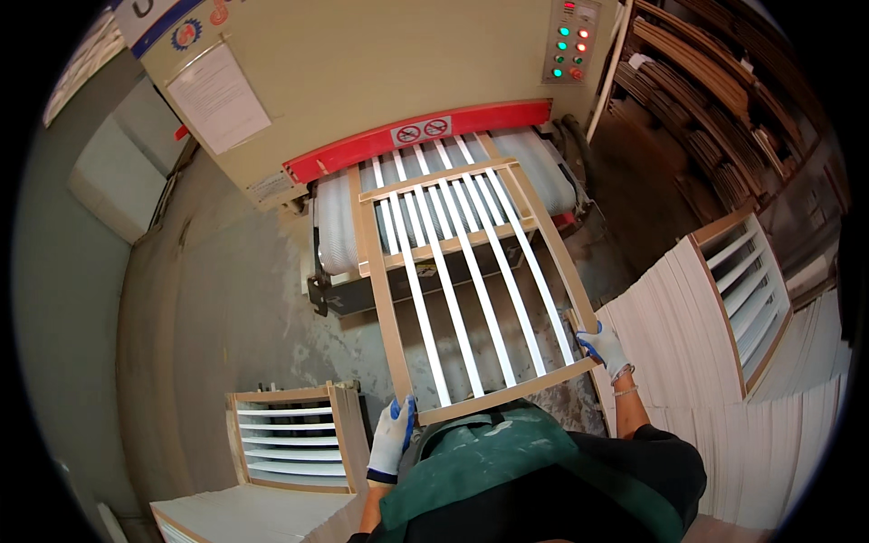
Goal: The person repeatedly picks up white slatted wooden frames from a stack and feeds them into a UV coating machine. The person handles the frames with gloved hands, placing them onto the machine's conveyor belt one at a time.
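Note:
A slatted frame with tan edges and white slats stretches from my waist to the machine. Its near left corner is in my left hand, gloved in white and blue, fingers wrapped round the edge. Around the near right corner closes my right hand, in the same kind of glove. The frame's far end lies over a second slatted frame, which rests on the conveyor belt and runs under the red guard bar. Where the two frames touch is hard to make out.
A beige machine stands ahead, with a lit control panel. Stacked slatted frames stand at lower left, and another tall stack at right. Shelves of brown strips fill the far right. A grey wall borders the left.

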Tool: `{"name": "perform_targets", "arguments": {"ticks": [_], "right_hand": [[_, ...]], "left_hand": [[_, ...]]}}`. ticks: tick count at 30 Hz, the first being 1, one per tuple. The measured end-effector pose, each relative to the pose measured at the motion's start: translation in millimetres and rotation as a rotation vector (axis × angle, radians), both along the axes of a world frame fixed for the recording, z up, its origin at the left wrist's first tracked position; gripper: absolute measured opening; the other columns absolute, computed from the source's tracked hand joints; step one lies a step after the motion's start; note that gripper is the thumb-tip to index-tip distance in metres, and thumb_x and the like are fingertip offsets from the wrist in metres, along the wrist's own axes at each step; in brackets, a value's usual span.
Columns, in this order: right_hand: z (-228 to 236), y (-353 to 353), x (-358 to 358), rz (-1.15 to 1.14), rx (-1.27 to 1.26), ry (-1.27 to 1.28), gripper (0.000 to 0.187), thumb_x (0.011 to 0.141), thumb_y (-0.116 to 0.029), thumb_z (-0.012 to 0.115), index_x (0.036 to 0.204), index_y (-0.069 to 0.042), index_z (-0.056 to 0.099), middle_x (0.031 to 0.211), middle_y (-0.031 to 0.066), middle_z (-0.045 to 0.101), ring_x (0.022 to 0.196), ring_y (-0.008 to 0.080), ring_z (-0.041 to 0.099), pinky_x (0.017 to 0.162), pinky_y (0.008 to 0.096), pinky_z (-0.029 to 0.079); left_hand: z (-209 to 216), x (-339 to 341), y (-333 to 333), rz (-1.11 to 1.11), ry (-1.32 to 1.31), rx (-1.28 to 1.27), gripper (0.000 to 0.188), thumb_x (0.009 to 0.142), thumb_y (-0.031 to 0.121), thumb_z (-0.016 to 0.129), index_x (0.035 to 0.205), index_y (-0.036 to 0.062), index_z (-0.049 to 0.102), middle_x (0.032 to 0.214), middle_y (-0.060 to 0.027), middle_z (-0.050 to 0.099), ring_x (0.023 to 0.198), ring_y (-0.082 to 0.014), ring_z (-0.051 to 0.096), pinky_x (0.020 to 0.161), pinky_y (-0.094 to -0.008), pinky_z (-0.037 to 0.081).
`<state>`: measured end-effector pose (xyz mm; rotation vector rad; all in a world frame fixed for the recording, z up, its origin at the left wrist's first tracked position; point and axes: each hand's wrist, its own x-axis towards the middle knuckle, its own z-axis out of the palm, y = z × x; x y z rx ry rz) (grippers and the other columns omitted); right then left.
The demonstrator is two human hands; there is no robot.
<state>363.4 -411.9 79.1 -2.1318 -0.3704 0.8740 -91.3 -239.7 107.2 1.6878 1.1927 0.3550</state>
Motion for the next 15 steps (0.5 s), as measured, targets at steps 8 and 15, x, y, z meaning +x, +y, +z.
{"name": "perform_targets", "arguments": {"ticks": [8, 15], "right_hand": [[0, -11, -4, 0.016, -0.017, -0.085, 0.028, 0.084, -0.023, 0.078, 0.1, -0.002, 0.069, 0.059, 0.0032, 0.057, 0.045, 0.0124, 0.052, 0.043, 0.0288, 0.041], [-2, -17, -7, 0.024, -0.09, 0.022, 0.038, 0.081, -0.029, 0.078, 0.103, 0.0, 0.067, 0.069, 0.0065, 0.064, 0.05, 0.0157, 0.057, 0.047, 0.0295, 0.047]], "left_hand": [[-7, -4, -14, -0.027, 0.0, 0.097, 0.045, 0.102, 0.041, 0.053, 0.097, -0.0029, 0.063, 0.079, -0.0151, 0.062, 0.073, -0.0274, 0.062, 0.07, -0.0387, 0.047], [-9, 3, -15, 0.134, -0.093, -0.234, 0.046, 0.101, 0.043, 0.055, 0.093, -0.001, 0.063, 0.071, -0.0067, 0.056, 0.065, -0.0172, 0.055, 0.063, -0.033, 0.043]]}}
